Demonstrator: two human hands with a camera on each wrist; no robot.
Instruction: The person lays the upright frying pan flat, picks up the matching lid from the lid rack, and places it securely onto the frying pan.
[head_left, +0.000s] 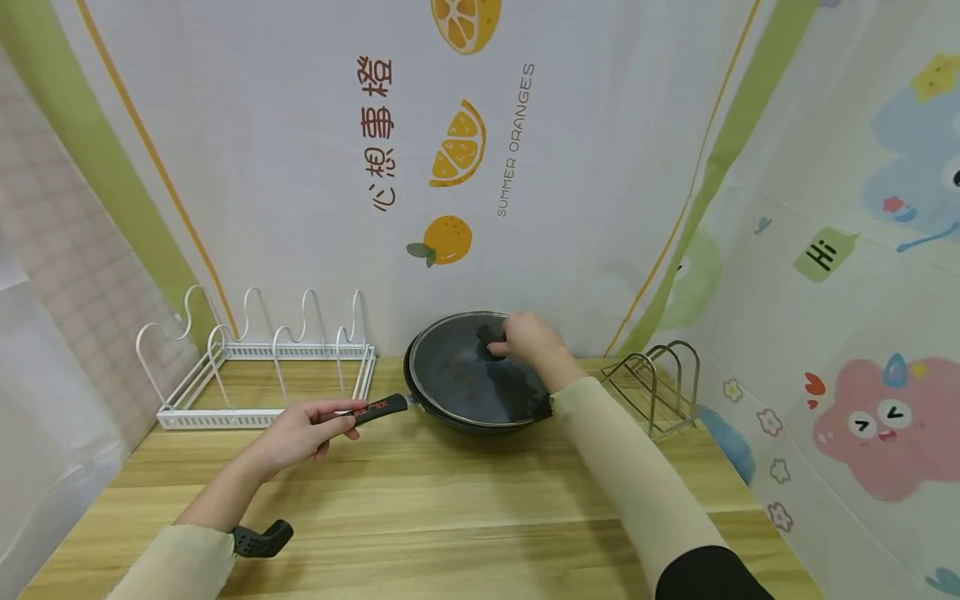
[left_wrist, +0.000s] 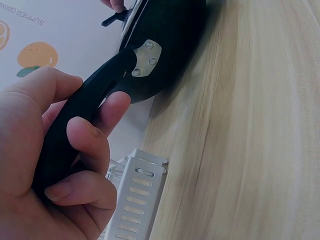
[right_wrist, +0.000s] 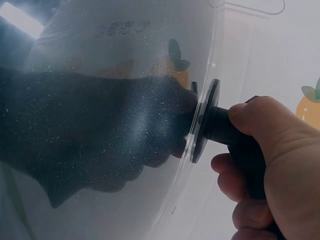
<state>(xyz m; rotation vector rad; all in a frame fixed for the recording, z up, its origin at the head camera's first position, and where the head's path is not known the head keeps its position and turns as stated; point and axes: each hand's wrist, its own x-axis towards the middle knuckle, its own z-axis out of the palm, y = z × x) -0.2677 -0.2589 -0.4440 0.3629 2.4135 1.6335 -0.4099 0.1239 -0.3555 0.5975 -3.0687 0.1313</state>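
L hand (head_left: 303, 435) curls its fingers round handle (head_left: 384, 408), pan (left_wrist: 175, 45) at 2 o'clock; R hand (head_left: 534, 343) pinches knob (right_wrist: 220, 125) w/ curled fingers, lid (head_left: 450, 375) over pan, contents unclear

Showing glossy glass on lid (head_left: 450, 367); presenting matt plastic on pan handle (head_left: 384, 407); displaying smooth wood grain on tabletop (head_left: 420, 517); gleaming as metal wire on small rack (head_left: 654, 392).

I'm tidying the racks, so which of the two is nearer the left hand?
The white rack, left of the pan and close to the left hand; the smaller, gold-coloured rack stands right of the pan, farther away.
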